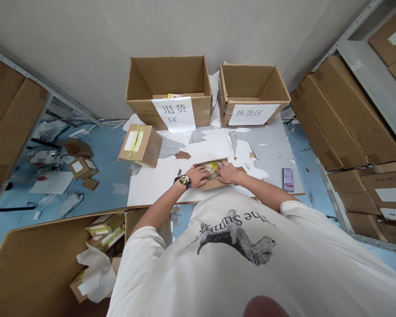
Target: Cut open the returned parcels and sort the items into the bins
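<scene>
As left hand (pixel 196 176) and right hand (pixel 226 172) rest on a carton (pixel 213 185), fingers (pixel 204 171) spread open (no grip).

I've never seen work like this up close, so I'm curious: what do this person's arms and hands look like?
The arms come out of short white T-shirt sleeves. The left hand has a black and yellow patterned wristwatch at its wrist. The right hand shows no watch. Neither hand wears a glove.

Your right hand (pixel 226 172) can pass over peeling white tabletop (pixel 214 147) to 2 open cardboard boxes (pixel 168 72) (pixel 247 77); a taped brown carton (pixel 140 145) blocks leftward.
</scene>
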`<state>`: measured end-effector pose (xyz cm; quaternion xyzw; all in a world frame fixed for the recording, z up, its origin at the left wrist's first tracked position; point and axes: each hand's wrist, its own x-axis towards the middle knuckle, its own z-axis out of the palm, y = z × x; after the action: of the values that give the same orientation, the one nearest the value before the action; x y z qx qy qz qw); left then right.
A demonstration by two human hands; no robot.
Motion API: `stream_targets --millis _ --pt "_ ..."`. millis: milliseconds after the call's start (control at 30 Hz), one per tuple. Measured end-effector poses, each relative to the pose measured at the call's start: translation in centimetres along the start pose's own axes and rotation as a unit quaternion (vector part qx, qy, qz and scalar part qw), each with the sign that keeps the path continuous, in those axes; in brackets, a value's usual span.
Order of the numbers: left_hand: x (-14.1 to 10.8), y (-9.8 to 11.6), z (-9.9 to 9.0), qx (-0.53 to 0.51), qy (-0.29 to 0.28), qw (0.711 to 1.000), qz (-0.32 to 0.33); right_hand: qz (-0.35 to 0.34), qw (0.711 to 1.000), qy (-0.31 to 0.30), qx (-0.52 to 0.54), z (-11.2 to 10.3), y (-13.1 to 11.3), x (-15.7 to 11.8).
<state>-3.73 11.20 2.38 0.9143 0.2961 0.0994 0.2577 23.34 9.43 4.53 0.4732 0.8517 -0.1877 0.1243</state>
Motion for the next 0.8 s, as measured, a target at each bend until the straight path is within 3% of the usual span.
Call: stream_targets --millis 133,267,400,633,800 --pt "-0.3 0.4 0.0 0.0 -0.007 1.0 0.01 -0.064 0.996 0.052 -0.015 0.7 0.9 -0.4" --pt "-1.0 -0.7 -0.8 0.031 -0.027 0.998 -0.047 -0.041 0.997 0.067 -0.016 0.9 1.8 -1.3" --pt "-2.5 -1.1 -0.6 0.0 -0.047 0.995 -0.093 -0.05 0.995 0.083 -0.026 0.4 1.9 -1.7" --pt "-3.0 2.4 -0.2 0.0 -0.056 0.997 -0.059 -0.016 0.989 0.143 0.018 0.3 1.4 -2.8" --pt "-2.6 4.3 -1.0 0.064 -0.025 0.992 -0.106 0.097 0.975 0.198 0.01 0.3 2.8 -5.2"
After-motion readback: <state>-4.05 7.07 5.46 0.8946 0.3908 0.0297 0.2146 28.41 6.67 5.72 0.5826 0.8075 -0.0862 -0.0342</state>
